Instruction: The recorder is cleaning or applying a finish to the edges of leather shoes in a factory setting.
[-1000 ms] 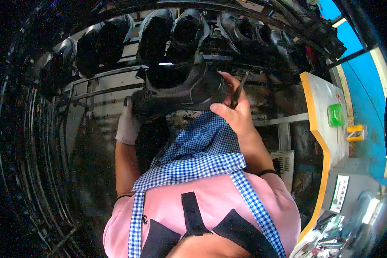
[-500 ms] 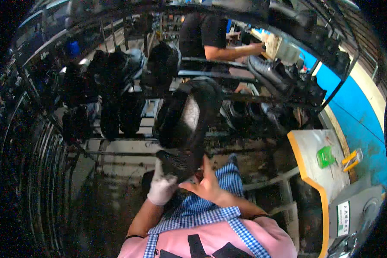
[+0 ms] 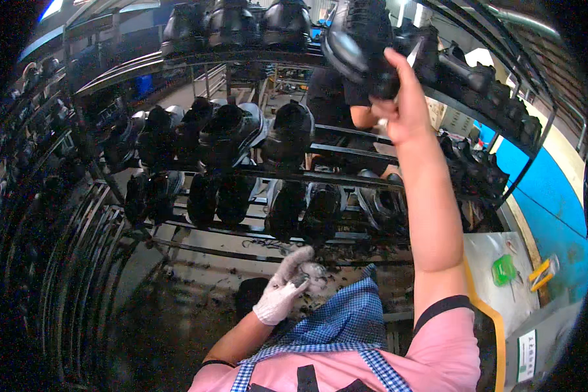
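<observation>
My bare right hand [image 3: 402, 108] is raised to the rack's top level, with my arm stretched far forward. It grips a black lace-up shoe [image 3: 349, 52], whose shiny toe points down toward me. My thumb stands up along the shoe's right side, while the other fingers are blurred and partly hidden below it. Lower down, in front of my blue checked apron [image 3: 346, 307], my left hand [image 3: 284, 287] wears a whitish knitted glove. Its fingers are loosely bent and apart, with no shoe in them.
Black shoes [image 3: 232, 134] line several levels of the dark metal rack [image 3: 346, 176]. Behind it stands a person in dark clothes [image 3: 330, 98]. To the right, a yellow-edged worktable [image 3: 480, 251] carries a green object [image 3: 504, 270] and a yellow-handled tool [image 3: 542, 273]. More rack frames stand left.
My right hand has gone up to the top level with the black shoe. My left hand has let go of it and stays low. The view has tilted upward.
</observation>
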### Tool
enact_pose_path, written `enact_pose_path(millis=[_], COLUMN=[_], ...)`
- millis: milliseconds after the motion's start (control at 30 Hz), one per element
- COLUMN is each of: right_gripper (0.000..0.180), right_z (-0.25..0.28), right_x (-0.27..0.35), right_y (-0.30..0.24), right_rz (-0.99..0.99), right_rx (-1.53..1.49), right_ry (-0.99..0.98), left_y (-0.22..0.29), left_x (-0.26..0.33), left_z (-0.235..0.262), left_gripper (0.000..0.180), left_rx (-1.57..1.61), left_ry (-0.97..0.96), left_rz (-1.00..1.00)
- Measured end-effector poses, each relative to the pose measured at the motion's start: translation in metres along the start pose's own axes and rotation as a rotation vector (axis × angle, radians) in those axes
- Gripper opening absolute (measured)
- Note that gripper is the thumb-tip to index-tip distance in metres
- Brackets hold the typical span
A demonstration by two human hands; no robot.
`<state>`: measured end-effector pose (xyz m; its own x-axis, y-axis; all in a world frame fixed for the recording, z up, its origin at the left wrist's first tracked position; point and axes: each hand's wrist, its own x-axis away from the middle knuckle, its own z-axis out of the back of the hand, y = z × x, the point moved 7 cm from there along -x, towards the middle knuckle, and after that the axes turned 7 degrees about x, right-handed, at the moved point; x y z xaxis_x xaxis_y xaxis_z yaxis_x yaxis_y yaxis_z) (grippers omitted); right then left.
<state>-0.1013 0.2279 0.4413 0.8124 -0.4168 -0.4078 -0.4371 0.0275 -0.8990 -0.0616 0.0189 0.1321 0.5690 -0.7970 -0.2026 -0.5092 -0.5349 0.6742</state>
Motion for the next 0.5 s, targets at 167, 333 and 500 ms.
enact_pose_path(millis=[167, 333, 500], right_gripper=[0.038, 0.042, 0.03], right_z=[-0.014, -0.062, -0.15], right_x=[0.001, 0.046, 0.037], right_y=[-0.005, -0.01, -0.038], right_rz=[0.059, 0.739, 1.225], right_rx=[-0.25, 0.162, 1.167], right_ry=[0.179, 0.277, 0.169], left_y=[0.001, 0.0, -0.007], left_x=[0.004, 0.011, 0.016], left_z=[0.012, 0.037, 0.048], left_gripper=[0.057, 0.045, 0.041], left_rx=[-0.005, -0.012, 0.052], left_ry=[0.085, 0.147, 0.171], left_rz=[0.009, 0.04, 0.065])
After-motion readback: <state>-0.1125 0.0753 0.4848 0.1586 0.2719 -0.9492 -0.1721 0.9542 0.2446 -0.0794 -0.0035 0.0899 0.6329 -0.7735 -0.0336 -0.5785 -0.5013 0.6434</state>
